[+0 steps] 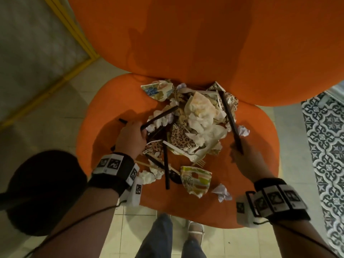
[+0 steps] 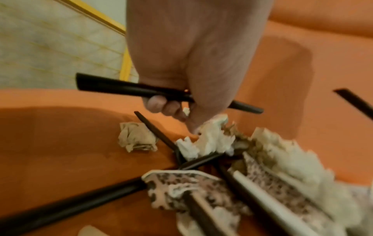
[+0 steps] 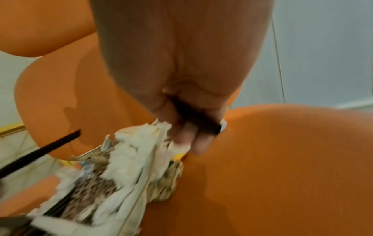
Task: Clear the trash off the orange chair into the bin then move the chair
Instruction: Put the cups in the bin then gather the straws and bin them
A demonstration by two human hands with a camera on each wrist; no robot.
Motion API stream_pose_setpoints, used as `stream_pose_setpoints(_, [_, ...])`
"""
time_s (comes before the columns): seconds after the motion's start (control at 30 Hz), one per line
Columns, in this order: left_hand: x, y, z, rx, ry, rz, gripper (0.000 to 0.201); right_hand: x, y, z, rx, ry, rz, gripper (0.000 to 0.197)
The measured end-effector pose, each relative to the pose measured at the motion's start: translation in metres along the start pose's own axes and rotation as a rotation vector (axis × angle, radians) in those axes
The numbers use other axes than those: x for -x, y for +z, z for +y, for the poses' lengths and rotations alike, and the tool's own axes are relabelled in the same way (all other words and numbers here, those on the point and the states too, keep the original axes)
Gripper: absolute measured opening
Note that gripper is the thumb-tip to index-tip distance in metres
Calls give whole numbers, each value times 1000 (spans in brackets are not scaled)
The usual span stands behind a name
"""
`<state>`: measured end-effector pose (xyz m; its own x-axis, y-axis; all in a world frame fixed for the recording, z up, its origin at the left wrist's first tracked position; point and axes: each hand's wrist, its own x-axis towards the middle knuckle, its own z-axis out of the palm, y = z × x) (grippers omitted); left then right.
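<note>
Pale tiled floor | orange chair (image 1: 104, 116): crumpled paper heap (image 1: 201, 116) | hands: each gripping one black straw (image 1: 160, 116)

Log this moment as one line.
left hand: grips black straw | right hand: grips black stick | trash pile: on orange chair

Matt orange cloth chair (image 1: 186, 43); crumpled paper napkins (image 1: 202, 116); black plastic straws (image 1: 230, 120)

Left hand (image 2: 193, 67) curls around a black straw (image 2: 113, 87) above the orange chair (image 2: 60, 143) seat, fingertips (image 2: 155, 105) right at the trash pile (image 2: 232, 167); a crumpled paper ball (image 2: 137, 138) sits just beside.
</note>
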<state>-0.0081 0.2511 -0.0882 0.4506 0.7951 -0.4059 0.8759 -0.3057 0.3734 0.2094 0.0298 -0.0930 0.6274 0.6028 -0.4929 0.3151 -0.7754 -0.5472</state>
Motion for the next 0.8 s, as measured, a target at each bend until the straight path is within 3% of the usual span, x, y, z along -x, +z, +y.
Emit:
stream_pose_setpoints(0.03, [-7, 2, 0, -52, 22, -34, 5, 0, 7, -1, -78, 51, 48, 13])
stream_pose_setpoints(0.1, [-21, 7, -2, -155, 70, -112, 27, -3, 21, -6, -156, 112, 126, 10])
stream_pose_setpoints(0.2, [-36, 12, -5, -213, 106, -165, 46, -9, 36, -19, -181, 146, 184, 30])
stream_pose_setpoints(0.4, [-45, 11, -6, -178, 146, -148, 30, -25, 44, -37, -170, 161, 281, 27])
stream_pose_setpoints(0.7, [-50, 10, -12, -203, 124, -181, 44, -21, 20, -72, -169, -356, 649, 16])
stream_pose_setpoints(0.8, [-51, 6, -10, -240, 130, -165, 45, -20, 14, -78, -95, -478, 660, 16])
